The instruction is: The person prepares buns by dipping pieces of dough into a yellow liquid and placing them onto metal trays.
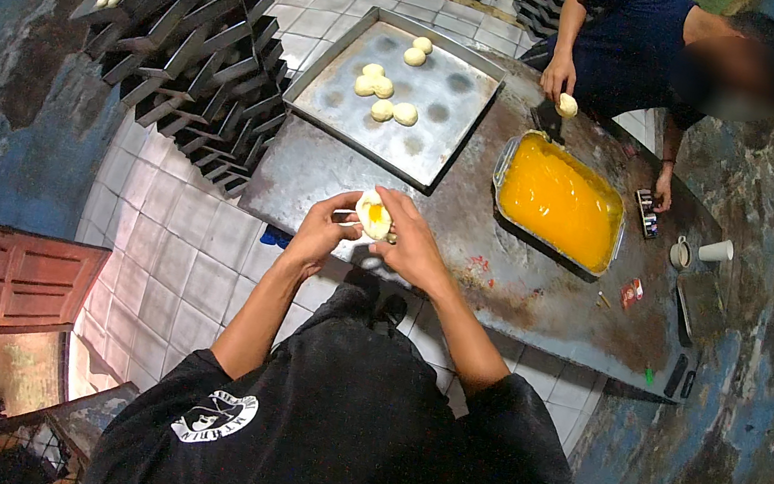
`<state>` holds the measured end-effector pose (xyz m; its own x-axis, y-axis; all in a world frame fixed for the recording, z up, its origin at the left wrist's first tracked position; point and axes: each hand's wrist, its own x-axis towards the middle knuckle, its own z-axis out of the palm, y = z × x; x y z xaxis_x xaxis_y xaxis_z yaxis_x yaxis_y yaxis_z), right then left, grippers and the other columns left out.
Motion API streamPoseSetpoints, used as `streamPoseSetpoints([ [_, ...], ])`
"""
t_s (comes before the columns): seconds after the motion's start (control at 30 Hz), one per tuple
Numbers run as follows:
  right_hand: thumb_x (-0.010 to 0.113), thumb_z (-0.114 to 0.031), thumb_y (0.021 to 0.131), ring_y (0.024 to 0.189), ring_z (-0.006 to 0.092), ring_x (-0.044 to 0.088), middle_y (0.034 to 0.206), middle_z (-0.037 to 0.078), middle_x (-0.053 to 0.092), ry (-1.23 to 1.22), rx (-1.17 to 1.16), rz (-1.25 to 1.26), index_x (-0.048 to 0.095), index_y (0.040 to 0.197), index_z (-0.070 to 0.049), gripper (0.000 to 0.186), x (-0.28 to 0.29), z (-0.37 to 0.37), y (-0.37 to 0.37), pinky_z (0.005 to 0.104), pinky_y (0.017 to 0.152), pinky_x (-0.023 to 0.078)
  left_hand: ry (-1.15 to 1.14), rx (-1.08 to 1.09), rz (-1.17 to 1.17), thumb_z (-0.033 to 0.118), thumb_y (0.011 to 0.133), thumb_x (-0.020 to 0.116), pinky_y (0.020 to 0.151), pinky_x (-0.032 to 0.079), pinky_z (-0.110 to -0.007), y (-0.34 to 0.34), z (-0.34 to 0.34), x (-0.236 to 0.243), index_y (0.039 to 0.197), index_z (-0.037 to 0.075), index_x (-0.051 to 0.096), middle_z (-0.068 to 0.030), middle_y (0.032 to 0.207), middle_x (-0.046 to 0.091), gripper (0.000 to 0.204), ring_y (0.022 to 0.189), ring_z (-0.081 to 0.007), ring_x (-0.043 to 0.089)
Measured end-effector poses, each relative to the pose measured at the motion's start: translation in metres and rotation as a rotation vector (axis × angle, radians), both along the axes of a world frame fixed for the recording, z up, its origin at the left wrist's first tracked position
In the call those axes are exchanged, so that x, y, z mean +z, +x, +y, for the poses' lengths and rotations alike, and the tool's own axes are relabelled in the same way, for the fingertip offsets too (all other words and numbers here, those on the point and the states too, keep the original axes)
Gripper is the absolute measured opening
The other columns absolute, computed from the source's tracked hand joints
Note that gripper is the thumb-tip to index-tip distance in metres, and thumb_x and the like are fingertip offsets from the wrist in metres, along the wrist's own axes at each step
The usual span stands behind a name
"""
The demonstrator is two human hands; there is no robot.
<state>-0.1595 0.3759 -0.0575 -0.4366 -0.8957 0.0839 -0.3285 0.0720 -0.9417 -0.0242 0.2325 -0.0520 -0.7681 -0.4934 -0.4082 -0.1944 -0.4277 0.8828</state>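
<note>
Together, my left hand (320,231) and my right hand (410,246) cupped a round piece of dough (373,214) with a dab of yellow filling showing at its centre. Both grips were closed on it, fingers curled round from either side, and I held it just above the near edge of the metal tabletop (502,281). Beyond my hands lay a large metal baking tray (434,138) with several pale dough balls (393,111) set on it in small groups. To the right of that tray stood a rectangular pan of yellow filling (561,201). Across the tabletop another person's hand (560,77) held a second dough ball (567,105) near the far corner. A white cup (716,251) stood towards the right end. Off to my left, dark trays (196,40) were stacked in a leaning pile, the topmost carrying more dough pieces.
</note>
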Motion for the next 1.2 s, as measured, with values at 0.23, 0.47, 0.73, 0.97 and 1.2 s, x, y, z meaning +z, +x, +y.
streamPoseSetpoints([
  [0.23,0.069,-0.006,0.091,0.099,0.033,0.073,0.111,0.017,0.073,-0.259,-0.245,0.212,0.072,0.12,-0.003,0.029,0.022,0.009,0.009,0.0405,0.088,0.057,-0.662,-0.015,0.046,-0.006,0.078,0.08,0.087,0.056,-0.029,-0.001,0.006,0.033,0.116,-0.001,0.074,-0.0084,0.113,0.07,0.039,0.1,-0.0198,0.069],
  [0.47,0.069,-0.007,0.092,0.097,0.0294,0.074,0.107,0.02,0.074,-0.23,-0.311,0.15,0.072,0.118,-0.004,0.026,0.051,0.006,0.016,0.0363,0.081,0.057,-0.15,0.374,0.36,0.007,0.099,0.065,0.098,0.05,-0.03,-0.024,0.033,0.038,0.137,-0.007,0.057,-0.016,0.128,0.068,0.042,0.112,-0.0172,0.065],
  [0.73,0.086,-0.011,0.078,0.078,0.0174,0.067,0.082,0.004,0.069,-0.333,-0.431,-0.296,0.073,0.101,-0.005,0.027,0.059,0.002,-0.003,0.0321,0.076,0.056,-0.108,0.118,0.685,0.009,0.097,0.063,0.112,0.042,-0.039,-0.033,0.055,0.064,0.134,-0.005,0.061,-0.02,0.136,0.062,0.04,0.123,-0.0245,0.06],
  [0.97,0.078,-0.006,0.085,0.085,0.0232,0.072,0.092,0.011,0.073,-0.343,-0.384,-0.005,0.074,0.121,-0.006,0.036,0.084,-0.002,0.027,0.0339,0.074,0.056,0.149,0.483,0.498,0.011,0.102,0.064,0.094,0.055,-0.035,-0.04,0.038,0.045,0.114,-0.002,0.063,-0.0158,0.113,0.07,0.018,0.099,-0.0194,0.068],
  [1.2,0.082,-0.008,0.079,0.083,0.0229,0.07,0.091,0.009,0.072,-0.339,-0.569,0.422,0.077,0.097,-0.006,0.019,0.084,-0.004,0.013,0.0324,0.071,0.055,0.039,0.334,0.577,0.029,0.106,0.059,0.092,0.053,-0.036,-0.041,0.046,0.057,0.106,-0.002,0.069,-0.0177,0.119,0.07,0.032,0.108,-0.0212,0.066],
])
